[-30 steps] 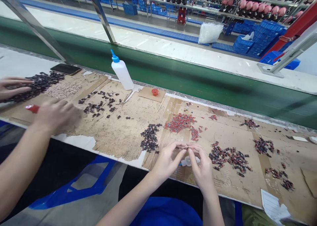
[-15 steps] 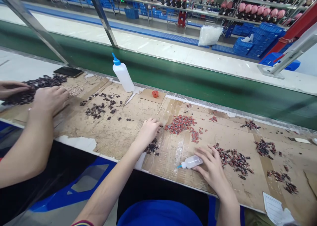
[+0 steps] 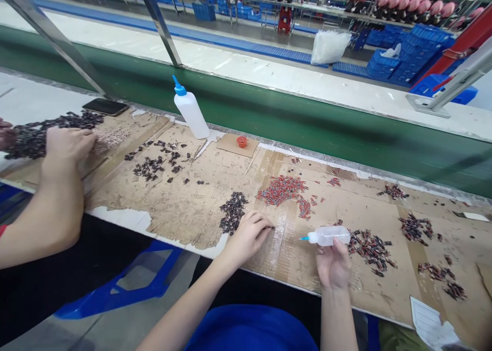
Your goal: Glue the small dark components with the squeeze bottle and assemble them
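Observation:
My right hand (image 3: 333,263) grips a small clear glue bottle (image 3: 327,235) with a blue tip, held sideways above the cardboard, tip pointing left. My left hand (image 3: 249,235) rests on the cardboard with fingers curled in a pinch, just right of a pile of small dark parts (image 3: 232,211); what it pinches is too small to make out. A pile of red parts (image 3: 282,189) lies beyond both hands. More dark and red parts (image 3: 369,246) lie right of the bottle.
A tall white squeeze bottle (image 3: 189,111) and a red cap (image 3: 241,142) stand at the bench's far edge by the green conveyor (image 3: 292,120). A co-worker's hand (image 3: 66,145) works at a dark pile (image 3: 38,136) at left. A phone (image 3: 105,106) lies beyond.
My right hand has picked the small glue bottle up off the cardboard. My left hand pulled back from the dark pile toward me. The co-worker's hand shifted slightly left.

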Demonstrator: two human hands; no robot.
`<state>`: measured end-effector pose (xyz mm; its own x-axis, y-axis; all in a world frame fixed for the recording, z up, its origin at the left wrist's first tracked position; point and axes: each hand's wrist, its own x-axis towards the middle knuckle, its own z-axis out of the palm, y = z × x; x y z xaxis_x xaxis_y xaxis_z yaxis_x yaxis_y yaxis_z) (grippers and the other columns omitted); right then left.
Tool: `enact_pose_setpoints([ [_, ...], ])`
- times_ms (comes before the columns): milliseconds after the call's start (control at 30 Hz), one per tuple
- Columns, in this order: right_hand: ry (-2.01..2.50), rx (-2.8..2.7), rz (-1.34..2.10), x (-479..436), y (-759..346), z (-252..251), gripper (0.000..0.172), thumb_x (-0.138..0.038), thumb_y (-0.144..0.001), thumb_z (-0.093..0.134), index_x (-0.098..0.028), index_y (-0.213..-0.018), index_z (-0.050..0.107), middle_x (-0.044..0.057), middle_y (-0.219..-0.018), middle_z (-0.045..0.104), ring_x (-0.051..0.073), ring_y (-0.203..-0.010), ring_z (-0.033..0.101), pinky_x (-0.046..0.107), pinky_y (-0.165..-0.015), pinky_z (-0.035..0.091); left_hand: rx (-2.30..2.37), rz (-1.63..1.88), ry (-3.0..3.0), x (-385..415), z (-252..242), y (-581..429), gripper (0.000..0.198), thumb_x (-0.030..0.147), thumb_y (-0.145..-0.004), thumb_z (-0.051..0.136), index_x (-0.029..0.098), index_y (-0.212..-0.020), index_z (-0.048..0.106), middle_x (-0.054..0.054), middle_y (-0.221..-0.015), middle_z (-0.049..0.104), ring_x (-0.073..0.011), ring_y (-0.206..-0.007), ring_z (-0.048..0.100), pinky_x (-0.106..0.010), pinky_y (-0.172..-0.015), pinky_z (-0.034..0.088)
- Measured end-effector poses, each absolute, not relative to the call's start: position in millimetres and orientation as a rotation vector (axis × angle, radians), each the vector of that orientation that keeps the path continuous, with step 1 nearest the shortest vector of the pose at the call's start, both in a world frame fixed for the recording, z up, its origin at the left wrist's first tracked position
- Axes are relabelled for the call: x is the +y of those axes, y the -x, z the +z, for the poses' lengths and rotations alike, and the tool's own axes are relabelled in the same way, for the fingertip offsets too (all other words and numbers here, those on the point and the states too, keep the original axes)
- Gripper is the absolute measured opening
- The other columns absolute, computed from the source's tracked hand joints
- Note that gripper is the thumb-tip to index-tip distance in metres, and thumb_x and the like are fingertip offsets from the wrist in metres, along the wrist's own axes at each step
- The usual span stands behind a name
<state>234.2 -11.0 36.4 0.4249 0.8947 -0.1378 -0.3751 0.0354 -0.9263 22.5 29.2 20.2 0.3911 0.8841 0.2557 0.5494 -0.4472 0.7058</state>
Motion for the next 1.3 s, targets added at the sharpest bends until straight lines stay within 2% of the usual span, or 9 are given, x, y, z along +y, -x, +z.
enact_pose_setpoints([
  [133, 1.117, -0.388, 1.144, -6.6, -219.0, 38.7, 0.029, -0.048, -0.067, 0.069, -0.023, -0.078, 0.062, -0.003, -0.064, 0.063, 0.008, -0.042, 0.046, 0.020, -0.037, 0.033, 1.204, 0.903, -2.119, 27.7, 21.9, -23.5, 0.017, 0.018, -0.090, 0.055, 0.022, -0.093, 0.071, -0.006, -0.091, 0.071, -0.0219, -0.093, 0.060, -0.038, -0.084, 0.045],
  [267, 1.191, -0.365, 1.050, -5.2, -207.7, 40.9, 0.032, -0.043, -0.060, 0.077, -0.020, -0.075, 0.061, -0.003, -0.064, 0.063, 0.007, -0.044, 0.046, 0.017, -0.038, 0.030, 1.203, 0.781, -2.210, 27.1, 19.7, -27.0, 0.017, 0.018, -0.091, 0.057, 0.025, -0.091, 0.073, -0.003, -0.087, 0.073, -0.0219, -0.097, 0.059, -0.041, -0.091, 0.039],
  [433, 1.340, -0.398, 1.017, -4.0, -204.7, 40.1, 0.038, -0.047, -0.056, 0.079, -0.015, -0.067, 0.061, -0.002, -0.055, 0.060, 0.006, -0.042, 0.043, 0.019, -0.040, 0.029, 1.319, 0.788, -2.316, 27.7, 15.6, -32.2, 0.016, 0.021, -0.091, 0.059, 0.026, -0.090, 0.074, -0.004, -0.085, 0.071, -0.0221, -0.097, 0.058, -0.043, -0.092, 0.035],
  [667, 1.515, -0.618, 0.741, -5.6, -204.6, 31.5, 0.040, -0.051, -0.059, 0.077, -0.014, -0.062, 0.062, 0.002, -0.055, 0.062, 0.013, -0.048, 0.053, 0.026, -0.049, 0.042, 1.261, 0.846, -2.270, 25.8, 13.9, -32.6, 0.021, 0.018, -0.090, 0.059, 0.025, -0.107, 0.068, -0.005, -0.100, 0.074, -0.0214, -0.099, 0.062, -0.042, -0.094, 0.037],
  [1000, 1.567, -0.773, 0.782, -4.2, -200.1, 27.5, 0.034, -0.046, -0.065, 0.073, -0.013, -0.064, 0.069, 0.007, -0.062, 0.071, 0.020, -0.057, 0.064, 0.030, -0.057, 0.052, 1.329, 0.895, -2.053, 30.3, 10.4, -35.2, 0.019, 0.015, -0.083, 0.067, 0.025, -0.098, 0.070, -0.002, -0.088, 0.078, -0.0207, -0.088, 0.070, -0.043, -0.093, 0.038],
  [1300, 1.594, -0.820, 0.797, -3.4, -201.1, 26.0, 0.033, -0.045, -0.068, 0.071, -0.013, -0.067, 0.070, 0.007, -0.066, 0.072, 0.021, -0.061, 0.065, 0.031, -0.059, 0.054, 1.370, 0.871, -1.983, 30.0, 12.1, -36.6, 0.011, 0.017, -0.081, 0.069, 0.025, -0.087, 0.071, -0.001, -0.087, 0.078, -0.0195, -0.083, 0.071, -0.043, -0.094, 0.037],
])
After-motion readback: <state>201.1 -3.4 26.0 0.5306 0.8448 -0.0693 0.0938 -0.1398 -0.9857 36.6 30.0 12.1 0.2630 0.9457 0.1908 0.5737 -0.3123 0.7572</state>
